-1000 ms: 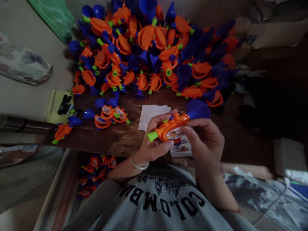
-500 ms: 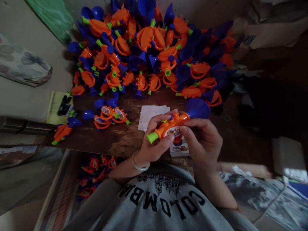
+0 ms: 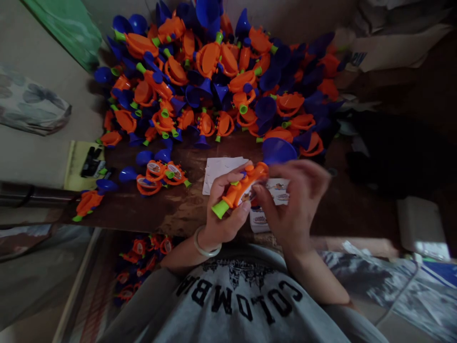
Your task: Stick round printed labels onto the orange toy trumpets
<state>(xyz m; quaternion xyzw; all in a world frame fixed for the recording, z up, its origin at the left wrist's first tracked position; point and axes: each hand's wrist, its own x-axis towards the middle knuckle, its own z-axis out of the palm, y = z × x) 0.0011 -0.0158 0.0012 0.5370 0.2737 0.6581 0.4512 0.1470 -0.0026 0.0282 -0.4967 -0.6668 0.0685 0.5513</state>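
Note:
My left hand (image 3: 228, 209) is closed around the orange body of a toy trumpet (image 3: 238, 193), just above the table's front. Its green mouthpiece points down to the left and its blue bell up to the right. A printed oval sticker (image 3: 246, 193) lies on the body's side facing me. My right hand (image 3: 294, 209) has its thumb at the sticker's right end, while its other fingers are lifted off, apart and blurred. Beneath the hands lies a stack of printed sticker sheets (image 3: 260, 221), partly hidden. White paper (image 3: 216, 167) lies behind the left hand.
A big heap of orange and blue toy trumpets (image 3: 209, 59) fills the back of the table (image 3: 178, 214). Several stickered trumpets (image 3: 155, 174) lie at left, near a single trumpet (image 3: 87, 204) and a yellow pad (image 3: 73, 164). More stickered ones (image 3: 137, 247) sit below the table edge.
My right hand's fingers have lifted away from the trumpet's bell end, leaving the thumb at the sticker. The trumpet has tilted more steeply and shifted slightly left in view.

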